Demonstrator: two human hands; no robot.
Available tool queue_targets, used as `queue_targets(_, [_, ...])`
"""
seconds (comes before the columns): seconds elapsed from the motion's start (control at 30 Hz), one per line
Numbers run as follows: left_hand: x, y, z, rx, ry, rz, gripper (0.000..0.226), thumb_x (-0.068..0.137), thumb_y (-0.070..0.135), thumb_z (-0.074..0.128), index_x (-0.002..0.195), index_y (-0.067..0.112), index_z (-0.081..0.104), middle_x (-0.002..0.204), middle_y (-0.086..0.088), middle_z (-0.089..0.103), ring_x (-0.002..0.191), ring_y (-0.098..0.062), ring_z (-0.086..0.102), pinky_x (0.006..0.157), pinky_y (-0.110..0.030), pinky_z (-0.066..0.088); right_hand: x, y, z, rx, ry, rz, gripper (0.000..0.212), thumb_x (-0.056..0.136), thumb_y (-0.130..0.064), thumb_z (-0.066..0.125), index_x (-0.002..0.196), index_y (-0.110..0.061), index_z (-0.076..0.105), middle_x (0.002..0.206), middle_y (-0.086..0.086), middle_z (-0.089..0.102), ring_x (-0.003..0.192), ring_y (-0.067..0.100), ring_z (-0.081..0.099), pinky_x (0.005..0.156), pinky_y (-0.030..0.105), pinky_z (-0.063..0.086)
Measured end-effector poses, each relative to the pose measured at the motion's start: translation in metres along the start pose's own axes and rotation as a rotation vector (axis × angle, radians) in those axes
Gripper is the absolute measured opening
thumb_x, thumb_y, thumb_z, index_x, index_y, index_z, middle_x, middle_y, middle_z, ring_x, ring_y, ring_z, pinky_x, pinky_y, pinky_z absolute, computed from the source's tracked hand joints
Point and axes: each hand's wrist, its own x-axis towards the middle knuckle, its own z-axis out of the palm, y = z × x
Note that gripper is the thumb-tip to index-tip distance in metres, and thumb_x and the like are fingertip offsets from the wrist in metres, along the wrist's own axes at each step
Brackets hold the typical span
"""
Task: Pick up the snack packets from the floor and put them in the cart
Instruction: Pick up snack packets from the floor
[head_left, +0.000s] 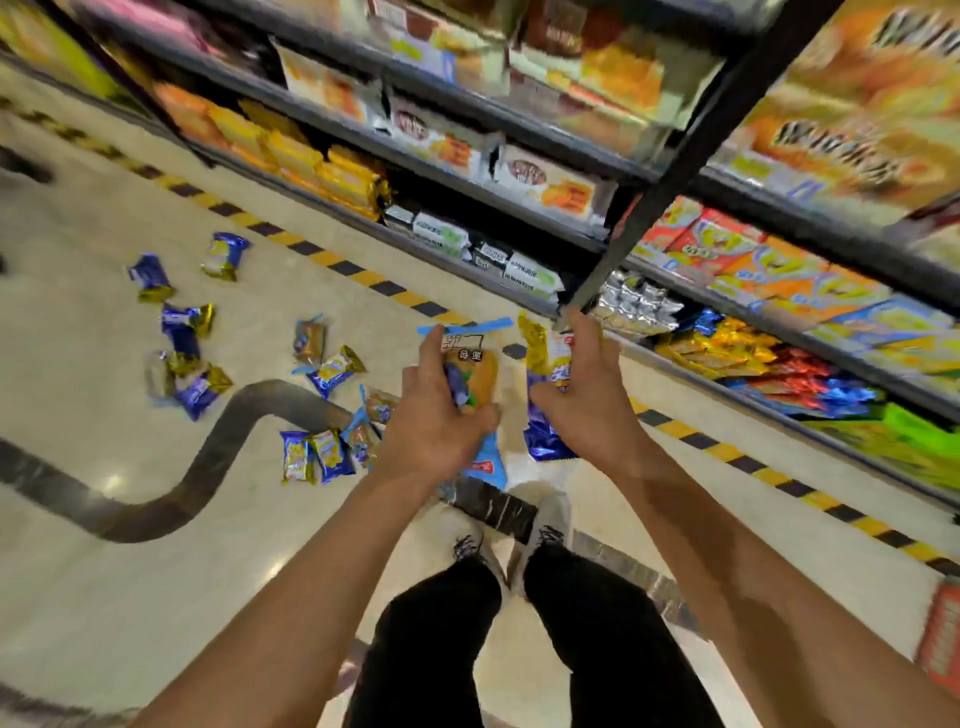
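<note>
My left hand (439, 421) grips a clear packet with a light-blue edge and a bread-like snack (478, 382) inside. My right hand (587, 400) holds blue-and-gold packets (545, 364) upright, their lower ends hanging below my palm. Both hands are raised in front of me above the floor. Several blue-and-gold snack packets (332, 371) lie scattered on the cream floor (93, 597) to my left, with a tight group (317, 454) nearest to my left hand. No cart is in view.
Stocked store shelves (519, 208) run along the far and right side, with a black upright post (670, 171). Yellow-black hazard tape (332, 265) lines the floor by the shelf base. My legs and shoes (540, 530) are below my hands.
</note>
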Motion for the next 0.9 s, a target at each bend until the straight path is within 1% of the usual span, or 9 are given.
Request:
queue_targets(0.03, [-0.014,0.014,-0.016,-0.003,0.018,0.001,0.099,0.078,0.033,0.076,0.152,0.039,0.011,0.098,-0.001,0.049,0.077,-0.016,0.058,0.057,-0.026,0.039,-0.009,-0.022,-0.009,-0.011,-0.009,-0.025,0.083,0.085,-0.021,0.065,0.151,-0.039,0.018,0.138,0.005,0.031,0.131,0.027,0.036,0.098,0.044,0.044])
queue_targets(0.17, [-0.065,0.059,-0.069,-0.010,0.122,-0.002,0.098,0.079,0.039,0.074,0.153,0.037,0.011,0.107,-0.001,0.052,0.086,-0.016,0.060,0.062,-0.026,0.042,-0.040,-0.090,-0.032,-0.059,-0.006,-0.131,0.077,0.084,-0.025,0.069,0.150,-0.030,0.028,0.137,0.011,0.041,0.128,0.027,0.040,0.092,0.034,0.037])
queue_targets(0.3, [-0.115,0.081,-0.100,-0.073,0.307,-0.046,0.101,0.073,0.046,0.072,0.152,0.037,0.012,0.121,-0.007,0.052,0.107,-0.025,0.057,0.086,-0.037,0.049,-0.072,-0.128,-0.038,-0.080,-0.062,-0.222,0.072,0.087,-0.027,0.067,0.149,-0.031,0.030,0.143,0.010,0.043,0.130,0.024,0.042,0.094,0.033,0.035])
queue_targets(0.4, [-0.155,0.086,-0.111,-0.189,0.434,-0.086,0.102,0.070,0.044,0.074,0.151,0.043,0.013,0.126,0.001,0.052,0.112,-0.024,0.057,0.087,-0.042,0.054,-0.095,-0.146,-0.036,-0.095,-0.142,-0.296,0.068,0.088,-0.030,0.065,0.148,-0.031,0.032,0.143,0.006,0.045,0.128,0.020,0.045,0.094,0.029,0.035])
queue_targets(0.5, [-0.190,0.087,-0.112,-0.285,0.559,-0.147,0.100,0.073,0.036,0.077,0.151,0.043,0.015,0.113,0.017,0.049,0.105,-0.017,0.058,0.083,-0.043,0.058,-0.116,-0.157,-0.033,-0.093,-0.253,-0.351,0.066,0.089,-0.026,0.062,0.147,-0.034,0.032,0.137,0.004,0.044,0.108,0.014,0.044,0.086,0.027,0.032])
queue_targets(0.6, [-0.227,0.087,-0.105,-0.349,0.683,-0.203,0.100,0.069,0.035,0.075,0.150,0.043,0.017,0.124,0.017,0.056,0.111,-0.012,0.060,0.091,-0.041,0.054,-0.132,-0.166,-0.029,-0.124,-0.339,-0.413,0.064,0.086,-0.026,0.063,0.145,-0.030,0.036,0.134,0.005,0.046,0.112,0.019,0.046,0.086,0.027,0.032])
queue_targets(0.67, [-0.252,0.087,-0.099,-0.382,0.760,-0.247,0.098,0.064,0.039,0.073,0.147,0.044,0.021,0.123,0.016,0.060,0.109,-0.012,0.063,0.086,-0.047,0.057,-0.141,-0.173,-0.025,-0.132,-0.407,-0.443,0.068,0.079,-0.038,0.063,0.142,-0.030,0.039,0.132,0.004,0.050,0.116,0.021,0.049,0.090,0.030,0.039])
queue_targets(0.73, [-0.274,0.082,-0.091,-0.395,0.851,-0.293,0.096,0.061,0.044,0.075,0.144,0.041,0.026,0.121,0.014,0.062,0.109,-0.009,0.063,0.092,-0.043,0.055,-0.149,-0.176,-0.021,-0.139,-0.470,-0.501,0.072,0.072,-0.046,0.060,0.139,-0.032,0.040,0.129,0.004,0.054,0.114,0.021,0.053,0.091,0.032,0.044])
queue_targets(0.9, [-0.331,0.066,-0.070,-0.465,1.001,-0.404,0.096,0.058,0.053,0.074,0.142,0.045,0.026,0.121,0.007,0.062,0.107,-0.014,0.065,0.093,-0.045,0.054,-0.180,-0.180,0.000,-0.191,-0.616,-0.625,0.064,0.083,-0.022,0.067,0.140,-0.029,0.040,0.128,0.002,0.050,0.115,0.016,0.046,0.085,0.023,0.032])
